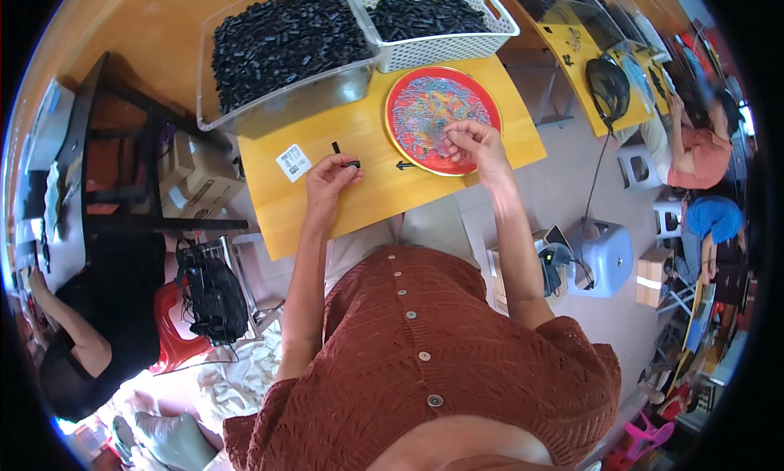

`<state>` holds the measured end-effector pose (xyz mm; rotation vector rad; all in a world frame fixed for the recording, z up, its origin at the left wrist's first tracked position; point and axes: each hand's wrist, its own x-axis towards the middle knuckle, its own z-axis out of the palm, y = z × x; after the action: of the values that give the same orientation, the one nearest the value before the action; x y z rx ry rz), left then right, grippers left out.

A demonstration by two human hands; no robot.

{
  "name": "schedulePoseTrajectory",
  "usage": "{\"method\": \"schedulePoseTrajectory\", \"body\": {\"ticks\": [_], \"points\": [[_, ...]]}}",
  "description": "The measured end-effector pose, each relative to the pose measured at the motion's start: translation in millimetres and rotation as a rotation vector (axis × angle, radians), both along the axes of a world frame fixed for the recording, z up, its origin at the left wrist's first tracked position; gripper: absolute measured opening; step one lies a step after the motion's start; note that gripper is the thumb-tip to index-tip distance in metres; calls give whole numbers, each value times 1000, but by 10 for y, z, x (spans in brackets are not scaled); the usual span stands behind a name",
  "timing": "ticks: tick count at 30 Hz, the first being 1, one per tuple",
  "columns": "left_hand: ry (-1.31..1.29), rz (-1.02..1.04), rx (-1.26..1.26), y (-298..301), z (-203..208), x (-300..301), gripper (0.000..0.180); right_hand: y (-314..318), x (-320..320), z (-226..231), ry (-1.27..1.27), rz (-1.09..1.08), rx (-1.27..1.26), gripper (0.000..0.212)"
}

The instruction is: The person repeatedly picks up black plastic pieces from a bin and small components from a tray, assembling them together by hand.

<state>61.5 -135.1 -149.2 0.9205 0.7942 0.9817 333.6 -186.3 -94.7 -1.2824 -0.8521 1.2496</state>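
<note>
My left hand (331, 181) is closed on a small black plastic part (354, 164), pinched at the fingertips just above the yellow table. Another short black piece (336, 147) shows right by its fingers; whether the hand touches it I cannot tell. Over the right side of a round red tray (398, 148) is my right hand (482, 148), thumb and fingers pressed together. Anything between those fingertips is too small to make out. Many tiny thin pieces (429, 104), bluish, silvery and yellowish, cover the tray. Beside its lower left rim lies a small black part (405, 165).
A clear bin (278, 116) and a white perforated basket (445, 51), both heaped with black plastic parts, stand along the table's far side. A white label (292, 162) lies on the yellow table (286, 218). Other people sit at tables left and right. A pale blue stool (608, 259) stands right.
</note>
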Motion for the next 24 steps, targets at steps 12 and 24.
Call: {"method": "schedulePoseTrajectory", "body": {"ticks": [12,24], "points": [[-104,-12,-43,-64,-7,3,13,142,-1001,-163,121,148,24,15],[43,23,37,-87,40,30,16,127,-1000,-181,299,132,-23,15]]}}
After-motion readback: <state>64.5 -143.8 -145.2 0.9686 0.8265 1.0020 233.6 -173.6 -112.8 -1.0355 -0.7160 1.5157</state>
